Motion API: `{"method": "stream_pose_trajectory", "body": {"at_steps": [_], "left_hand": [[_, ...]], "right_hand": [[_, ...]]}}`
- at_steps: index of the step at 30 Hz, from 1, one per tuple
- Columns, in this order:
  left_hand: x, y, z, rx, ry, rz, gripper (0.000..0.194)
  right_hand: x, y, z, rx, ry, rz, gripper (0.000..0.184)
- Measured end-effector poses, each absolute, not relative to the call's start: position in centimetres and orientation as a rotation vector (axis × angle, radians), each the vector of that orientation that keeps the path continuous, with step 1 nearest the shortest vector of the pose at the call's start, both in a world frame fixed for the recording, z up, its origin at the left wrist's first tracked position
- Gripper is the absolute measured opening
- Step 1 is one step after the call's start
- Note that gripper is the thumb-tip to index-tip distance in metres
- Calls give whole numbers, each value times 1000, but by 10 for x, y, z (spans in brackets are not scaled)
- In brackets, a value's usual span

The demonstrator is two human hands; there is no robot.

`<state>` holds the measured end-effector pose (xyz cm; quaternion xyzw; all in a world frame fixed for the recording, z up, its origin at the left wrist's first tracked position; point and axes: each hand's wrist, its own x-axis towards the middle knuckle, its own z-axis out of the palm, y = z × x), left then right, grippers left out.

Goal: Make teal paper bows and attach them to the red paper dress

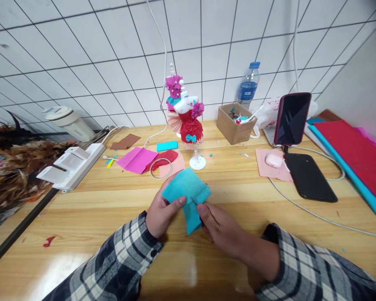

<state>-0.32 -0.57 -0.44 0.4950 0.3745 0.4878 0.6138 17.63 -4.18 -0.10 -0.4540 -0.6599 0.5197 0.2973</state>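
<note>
A piece of turquoise crepe paper (185, 186) is held up over the table, between my two hands. My left hand (163, 211) grips its left side, with the thumb lying across the front and the other fingers behind. At the lower right edge, my right hand (221, 225) is closed in a pinch on the paper. A slit or fold runs into the sheet near the right fingertips, and a strip hangs down beside them. What lies inside the right palm is hidden.
Behind the paper stand small dress forms in red and magenta crepe (191, 125). Magenta sheets (138, 160) and a white ring (161, 177) lie to their left. A cardboard box (233, 127), propped phone (292, 119), black phone (310, 177) and cables are at right; a power strip (72, 165) is left.
</note>
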Motion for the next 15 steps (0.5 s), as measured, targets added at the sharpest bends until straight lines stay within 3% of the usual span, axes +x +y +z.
{"method": "stream_pose_trajectory", "body": {"at_steps": [15], "left_hand": [[0,-12,8,1179,978,1023,71]], "right_hand": [[175,-42,4,-1194,-1719,1449,54]]}}
